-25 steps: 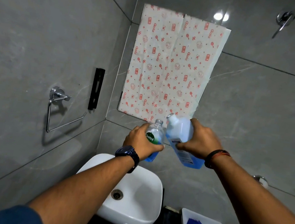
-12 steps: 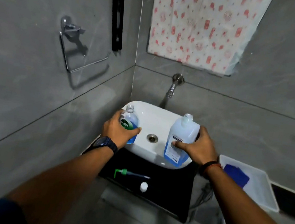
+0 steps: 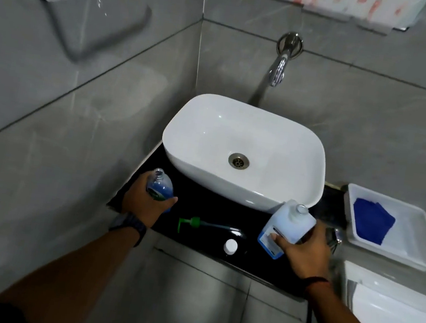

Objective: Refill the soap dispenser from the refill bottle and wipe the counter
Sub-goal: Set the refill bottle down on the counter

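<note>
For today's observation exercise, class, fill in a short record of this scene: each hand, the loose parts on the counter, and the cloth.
left hand: grips the uncapped soap dispenser
right hand: grips the uncapped refill bottle
counter: green pump and white cap lie loose in front of the basin
cloth: blue, in the white tray right of the basin

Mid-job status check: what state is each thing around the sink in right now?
Soap dispenser: upright, neck open, blue soap inside, gripped by left hand.
Refill bottle: uncapped, roughly upright, gripped by right hand.
Pump: off the dispenser, lying on the counter.
White cap: off, resting on the counter.
Blue cloth: lying in the tray.
Tap: no water running.
</note>
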